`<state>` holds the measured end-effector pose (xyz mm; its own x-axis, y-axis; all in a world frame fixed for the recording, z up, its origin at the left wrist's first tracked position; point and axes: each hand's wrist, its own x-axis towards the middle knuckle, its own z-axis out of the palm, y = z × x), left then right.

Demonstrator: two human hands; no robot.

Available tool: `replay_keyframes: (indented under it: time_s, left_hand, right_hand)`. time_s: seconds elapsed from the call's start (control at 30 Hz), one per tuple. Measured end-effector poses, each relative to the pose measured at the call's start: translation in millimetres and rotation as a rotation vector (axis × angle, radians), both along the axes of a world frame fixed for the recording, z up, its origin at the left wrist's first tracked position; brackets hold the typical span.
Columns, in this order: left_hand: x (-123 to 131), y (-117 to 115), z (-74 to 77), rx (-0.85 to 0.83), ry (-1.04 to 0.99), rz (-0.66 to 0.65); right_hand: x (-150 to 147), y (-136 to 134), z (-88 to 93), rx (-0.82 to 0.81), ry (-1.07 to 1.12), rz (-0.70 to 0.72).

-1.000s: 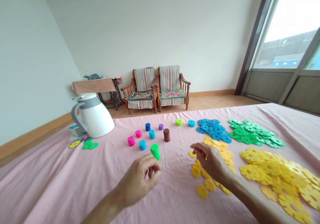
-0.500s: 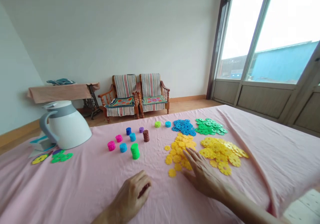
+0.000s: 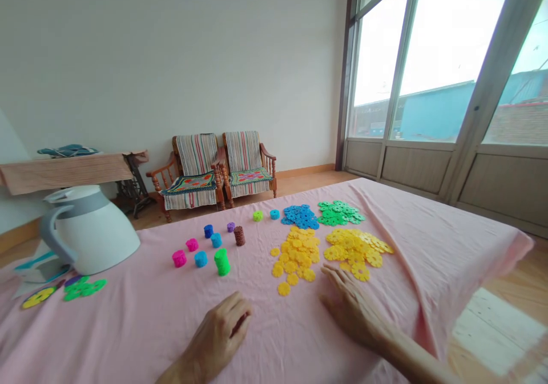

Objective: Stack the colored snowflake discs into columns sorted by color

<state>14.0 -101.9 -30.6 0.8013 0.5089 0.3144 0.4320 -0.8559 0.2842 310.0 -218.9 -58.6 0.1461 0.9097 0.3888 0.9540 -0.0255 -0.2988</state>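
Note:
My right hand (image 3: 353,307) rests palm down with its fingers stretched out. Its fingertips lie between a heap of small yellow discs (image 3: 299,253) and a heap of larger yellow notched discs (image 3: 358,248), holding nothing. My left hand (image 3: 222,330) lies loosely curled on the pink cloth, and nothing shows in its fingers. Beyond it stand short stacks of discs: a tall green stack (image 3: 222,262), a brown stack (image 3: 239,235), pink stacks (image 3: 179,258) and blue stacks (image 3: 201,259). Heaps of blue discs (image 3: 300,216) and green discs (image 3: 340,213) lie farther back.
A white and grey jug (image 3: 100,233) stands at the left beside a tissue box (image 3: 43,267). Loose green discs (image 3: 84,288) and a yellow disc (image 3: 38,297) lie in front of it. Two wooden armchairs (image 3: 194,167) stand behind the pink-covered table (image 3: 141,315).
My right hand has drawn back from the small yellow discs, toward me and to the right. The view has swung a little right. My left hand stays curled in about the same place.

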Motion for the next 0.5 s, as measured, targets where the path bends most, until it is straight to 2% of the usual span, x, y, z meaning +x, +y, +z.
replay_keyframes:
  time_s: [0.2,0.3,0.37,0.43,0.5]
  left_hand:
    - [4,-5,9.0,-0.074,0.046,0.102]
    - [20,-7,18.2,-0.148,0.087,0.162]
    - [38,-5,19.8,-0.141,0.075,0.171]
    - [57,3,12.6,-0.074,0.040,0.149]
    - [72,16,-3.9,0.050,0.001,0.112]
  right_hand:
    - [6,5,-10.3,0.017,-0.008,0.069]
    - [12,19,-11.8,0.066,-0.004,0.131]
    - [16,35,-6.8,0.080,-0.004,0.180]
    - [18,57,3.0,0.048,-0.004,0.238]
    - [20,80,14.1,-0.010,-0.004,0.259]
